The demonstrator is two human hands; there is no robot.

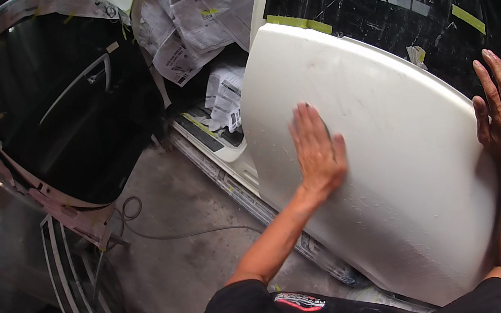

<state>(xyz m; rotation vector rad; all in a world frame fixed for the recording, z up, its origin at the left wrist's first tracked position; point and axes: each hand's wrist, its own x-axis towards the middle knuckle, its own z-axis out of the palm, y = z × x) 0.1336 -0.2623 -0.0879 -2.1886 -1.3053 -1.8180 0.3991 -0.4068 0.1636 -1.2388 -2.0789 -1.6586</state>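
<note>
My left hand (319, 153) lies flat on the white car door (391, 173), fingers stretched out and thumb apart. Nothing is in it. At the right, my right hand (497, 111) is beside the door's upper edge, in front of the dark window glass (382, 37). Its fingers point up and its thumb stands apart, with nothing held; I cannot tell whether the hand touches the glass. Small water-like drops or specks dot the lower part of the door. Strips of yellow-green masking tape (299, 23) line the window's edge.
An open door with a black inner panel (77, 98) stands at the left. Newspaper sheets (202, 13) cover the opening behind. Below lies a concrete floor (170, 267) with a thin hose (197, 233) across it. A metal rack (79, 295) stands at lower left.
</note>
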